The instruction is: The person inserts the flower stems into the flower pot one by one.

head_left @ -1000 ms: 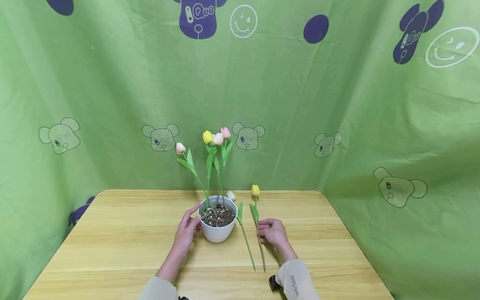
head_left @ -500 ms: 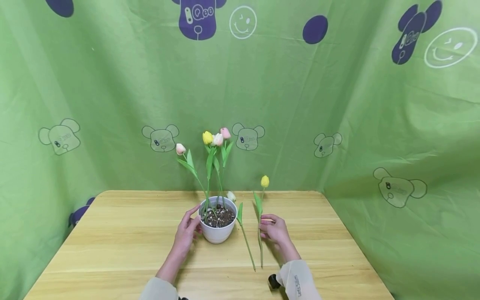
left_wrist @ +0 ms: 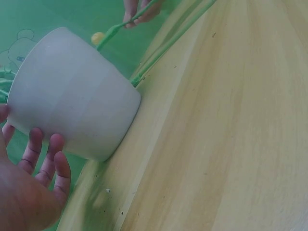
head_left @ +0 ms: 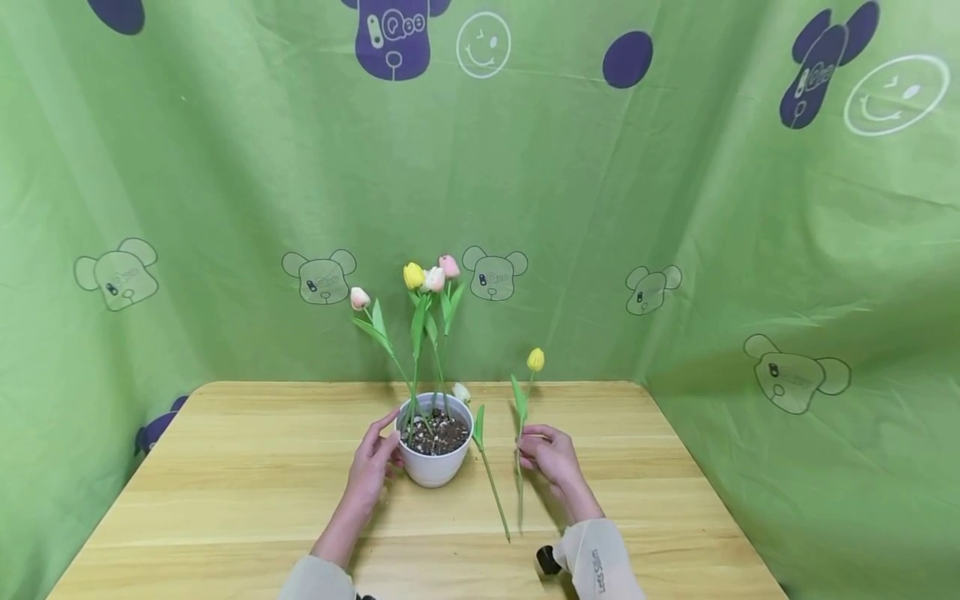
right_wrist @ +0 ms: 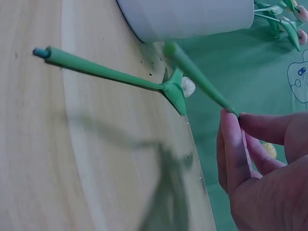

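My right hand (head_left: pixel 553 457) pinches the green stem of a yellow tulip (head_left: pixel 536 360) between thumb and fingers. The stem's lower end (right_wrist: pixel 192 72) is raised off the table in the right wrist view. My left hand (head_left: pixel 369 471) touches the left side of a white flower pot (head_left: pixel 435 469); its spread, slightly bent fingers (left_wrist: pixel 32 151) rest by the wall in the left wrist view. Dark soil (head_left: pixel 442 433) fills the pot. Pink-and-white tulips (head_left: pixel 360 298), a pink one (head_left: pixel 449 267) and a yellow one (head_left: pixel 413 276) stand in it. Between pot and right hand lies a white tulip (head_left: pixel 461 392).
A light wooden table (head_left: pixel 225 500) bears everything. Green cloth (head_left: pixel 570 208) with printed bear figures hangs behind it and at both sides. Small dark crumbs lie near the pot's base. The white tulip's stem (head_left: pixel 495 492) points toward the table's front.
My right hand has lifted the yellow tulip from the table, and its bloom has moved up and to the right. My left hand stays at the pot, which has not moved.
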